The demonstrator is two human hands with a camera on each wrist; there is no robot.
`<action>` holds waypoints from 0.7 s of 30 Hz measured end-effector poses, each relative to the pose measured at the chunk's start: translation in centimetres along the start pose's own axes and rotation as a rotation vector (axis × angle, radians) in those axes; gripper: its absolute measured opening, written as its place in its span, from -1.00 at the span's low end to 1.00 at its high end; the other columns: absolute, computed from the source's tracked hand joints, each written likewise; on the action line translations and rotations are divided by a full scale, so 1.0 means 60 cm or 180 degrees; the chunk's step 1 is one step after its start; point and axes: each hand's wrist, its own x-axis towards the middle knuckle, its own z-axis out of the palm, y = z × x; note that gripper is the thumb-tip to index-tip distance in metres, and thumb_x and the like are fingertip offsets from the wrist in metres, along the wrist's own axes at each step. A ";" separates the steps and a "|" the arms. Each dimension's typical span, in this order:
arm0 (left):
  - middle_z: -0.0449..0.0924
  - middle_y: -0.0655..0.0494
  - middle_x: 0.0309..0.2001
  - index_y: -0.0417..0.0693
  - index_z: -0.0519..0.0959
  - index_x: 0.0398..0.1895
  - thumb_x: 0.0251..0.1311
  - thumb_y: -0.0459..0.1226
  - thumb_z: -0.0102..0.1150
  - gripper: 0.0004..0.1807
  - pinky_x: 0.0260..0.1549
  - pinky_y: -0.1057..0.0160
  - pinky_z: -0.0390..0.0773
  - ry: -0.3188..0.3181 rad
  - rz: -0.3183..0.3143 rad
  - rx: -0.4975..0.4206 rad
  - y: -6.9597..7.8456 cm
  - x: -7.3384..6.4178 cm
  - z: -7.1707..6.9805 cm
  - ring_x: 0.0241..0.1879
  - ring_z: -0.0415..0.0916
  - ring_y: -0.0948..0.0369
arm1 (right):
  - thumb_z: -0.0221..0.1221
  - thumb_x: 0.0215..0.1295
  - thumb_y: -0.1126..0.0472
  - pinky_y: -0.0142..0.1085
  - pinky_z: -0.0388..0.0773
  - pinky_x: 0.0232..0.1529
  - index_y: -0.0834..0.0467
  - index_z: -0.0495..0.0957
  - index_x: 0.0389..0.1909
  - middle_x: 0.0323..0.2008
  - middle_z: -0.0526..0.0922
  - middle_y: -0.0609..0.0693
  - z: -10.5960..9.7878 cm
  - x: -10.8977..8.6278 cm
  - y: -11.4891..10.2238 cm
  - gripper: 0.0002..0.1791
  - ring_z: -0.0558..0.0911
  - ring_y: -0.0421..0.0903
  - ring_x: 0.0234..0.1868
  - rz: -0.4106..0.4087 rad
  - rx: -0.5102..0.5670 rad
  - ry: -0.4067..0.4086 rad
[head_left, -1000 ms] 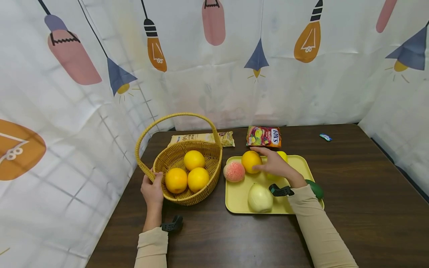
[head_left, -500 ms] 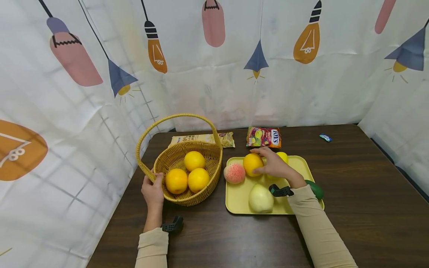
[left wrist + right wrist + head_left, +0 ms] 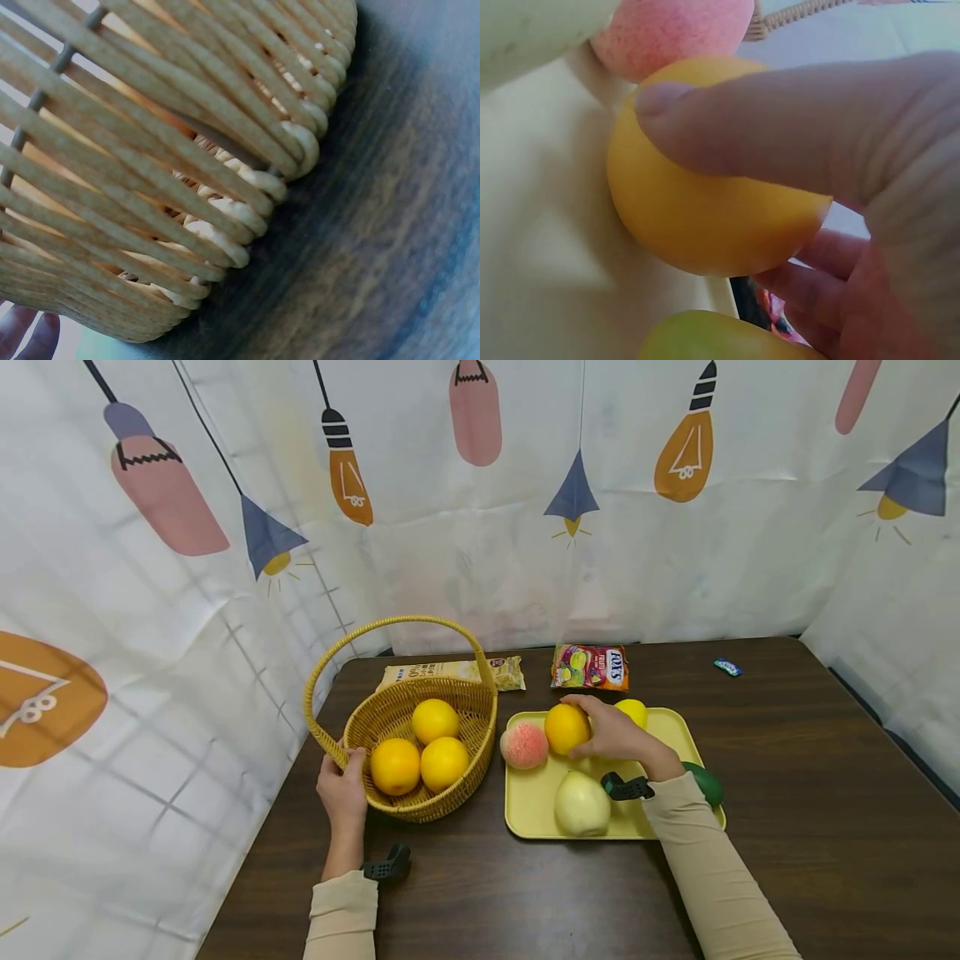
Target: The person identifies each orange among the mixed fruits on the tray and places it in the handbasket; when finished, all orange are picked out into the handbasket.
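With thumb and fingers on either side, my right hand (image 3: 618,731) grips an orange (image 3: 566,729) at the back left of the yellow tray (image 3: 532,827). In the right wrist view the thumb lies across that orange (image 3: 705,217), and fingertips show beyond it. My left hand (image 3: 343,789) holds the left rim of a wicker basket (image 3: 427,810), near the foot of its tall handle. Three oranges (image 3: 395,766) lie inside the basket. The left wrist view is filled by the basket's woven side (image 3: 172,150), with fingertips at the lower left corner.
Also on the tray are a peach (image 3: 524,746), a pale pear-like fruit (image 3: 582,804), a yellow fruit (image 3: 633,712) and a dark green fruit (image 3: 705,783), partly hidden by the sleeve. Behind stand a colourful snack packet (image 3: 590,667), a beige packet (image 3: 510,672) and a small blue wrapper (image 3: 727,667).
My right hand has closed in on the orange, which has shifted slightly to the right and down from the tray's back edge. The left hand and basket are practically still.
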 end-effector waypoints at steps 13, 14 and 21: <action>0.54 -0.02 0.03 -0.25 0.52 0.04 0.33 -0.05 0.12 -0.55 -0.44 0.46 0.35 -0.0006 0.0036 -0.0003 0.001 0.000 0.001 -0.37 0.37 0.25 | 0.44 -0.06 0.02 0.01 0.48 -0.02 0.08 0.25 0.41 0.25 0.36 0.14 -0.009 -0.007 0.007 -0.04 0.48 0.06 -0.02 0.0067 0.0027 -0.0070; 0.55 -0.03 0.03 -0.25 0.52 0.02 0.33 -0.05 0.13 -0.56 -0.44 0.47 0.35 0.0001 0.0047 -0.0009 0.001 0.001 0.000 -0.38 0.37 0.26 | 0.43 -0.05 0.02 0.02 0.48 -0.02 0.09 0.24 0.41 0.25 0.36 0.14 -0.010 -0.008 0.007 -0.04 0.48 0.07 -0.01 0.0060 0.0103 -0.0067; 0.55 -0.06 0.12 -0.23 0.53 -0.06 0.32 -0.09 0.14 -0.63 -0.45 0.48 0.35 0.0039 0.0097 0.0000 -0.003 0.000 -0.001 -0.38 0.38 0.27 | 0.43 0.01 -0.04 0.04 0.48 0.04 0.05 0.23 0.40 0.26 0.37 0.13 -0.018 -0.009 0.006 -0.07 0.49 0.07 0.04 0.0007 0.0457 0.0048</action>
